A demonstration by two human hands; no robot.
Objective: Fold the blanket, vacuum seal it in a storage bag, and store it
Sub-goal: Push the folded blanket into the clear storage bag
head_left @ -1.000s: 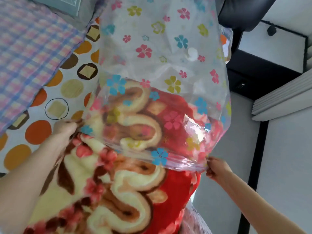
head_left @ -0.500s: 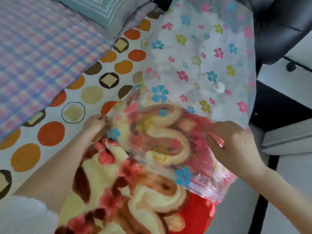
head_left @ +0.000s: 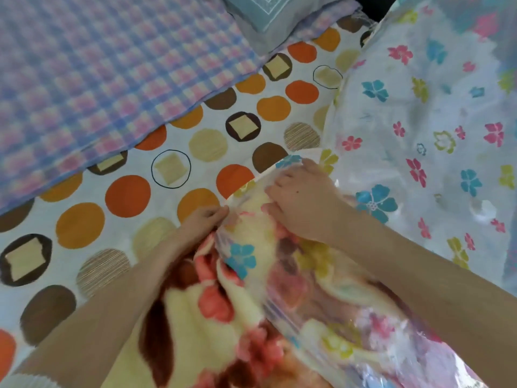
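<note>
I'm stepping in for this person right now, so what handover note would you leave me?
Left hand: pinches the storage bag at its mouth edge, by the blanket's corner.
Right hand: lies on the bag film over the blanket; whether it pinches the film can't be told.
Things: both lie on the bed; the blanket's far end is inside the bag, its near end outside.
Done: blanket partly bagged.
Left: push it fully in, zip, vacuum, store.
</note>
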